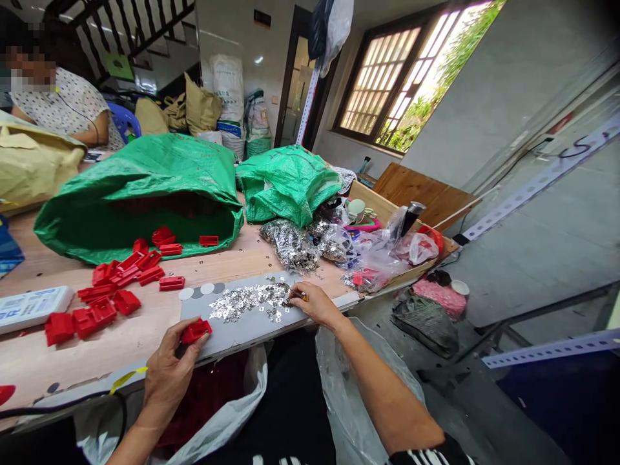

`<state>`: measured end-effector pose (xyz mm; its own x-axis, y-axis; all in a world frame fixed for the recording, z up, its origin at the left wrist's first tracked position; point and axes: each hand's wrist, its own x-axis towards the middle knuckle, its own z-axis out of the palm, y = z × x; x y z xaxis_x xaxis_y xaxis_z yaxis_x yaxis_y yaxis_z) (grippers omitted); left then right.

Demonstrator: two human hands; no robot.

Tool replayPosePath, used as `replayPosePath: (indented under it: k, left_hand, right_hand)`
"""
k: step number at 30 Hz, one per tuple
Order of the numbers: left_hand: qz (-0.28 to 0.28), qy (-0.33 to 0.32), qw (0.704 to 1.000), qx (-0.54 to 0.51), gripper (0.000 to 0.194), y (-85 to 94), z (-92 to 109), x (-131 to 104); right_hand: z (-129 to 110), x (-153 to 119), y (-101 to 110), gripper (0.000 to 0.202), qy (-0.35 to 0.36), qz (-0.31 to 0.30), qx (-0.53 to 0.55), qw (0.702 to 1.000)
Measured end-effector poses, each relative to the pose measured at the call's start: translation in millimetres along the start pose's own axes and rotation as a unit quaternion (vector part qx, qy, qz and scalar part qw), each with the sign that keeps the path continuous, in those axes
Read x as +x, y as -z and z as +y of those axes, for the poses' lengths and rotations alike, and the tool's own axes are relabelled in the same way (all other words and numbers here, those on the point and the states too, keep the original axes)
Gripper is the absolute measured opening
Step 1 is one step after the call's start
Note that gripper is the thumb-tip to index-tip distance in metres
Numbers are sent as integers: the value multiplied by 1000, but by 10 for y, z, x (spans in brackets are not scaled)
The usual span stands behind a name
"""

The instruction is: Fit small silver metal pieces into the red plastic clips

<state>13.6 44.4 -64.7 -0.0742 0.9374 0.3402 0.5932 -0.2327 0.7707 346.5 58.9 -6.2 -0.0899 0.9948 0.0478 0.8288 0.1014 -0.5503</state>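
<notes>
Lower left of centre, a red part point(196, 330) is being pinched by the left hand point(169, 365): probably light, stiff, best held by its sides. At centre, beside metal pieces point(237, 302), an unclear orange item point(304, 298) is being gripped by the right hand point(314, 303).

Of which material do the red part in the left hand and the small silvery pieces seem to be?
Red part: probably plastic, slightly glossy; its even colour and light sheen suggest this. Small silvery pieces: likely metal, shiny; bright glints suggest it.
</notes>
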Motion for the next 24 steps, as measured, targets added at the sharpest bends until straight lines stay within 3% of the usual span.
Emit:
replayPosePath:
  k: [24]
  left_hand:
    - [-18,18,1000,-8,43,6,-18,-9]
  right_hand:
    - [-7,-43,-7,12,10,-2,11,1000]
